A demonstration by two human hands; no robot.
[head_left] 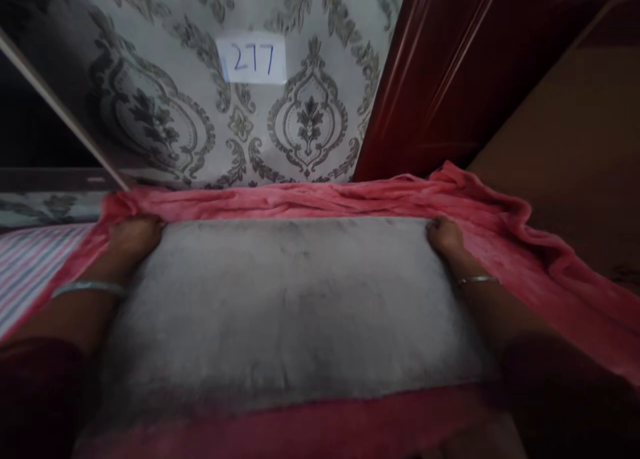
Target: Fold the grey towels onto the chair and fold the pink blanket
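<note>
A grey pillow (295, 305) lies flat on a pink blanket (525, 259) in the middle of the head view. My left hand (133, 239) grips the pillow's far left corner. My right hand (445, 237) grips its far right corner. Both wrists wear thin bangles, and both forearms run along the pillow's short sides. The fingertips are tucked under the pillow's far edge and hidden.
Patterned grey wallpaper (210, 112) with a paper note reading 277 (253, 59) rises behind the bed. A dark red wooden panel (450, 65) stands at the back right. A striped sheet (30, 265) shows at the left, a brown surface (575, 165) at the right.
</note>
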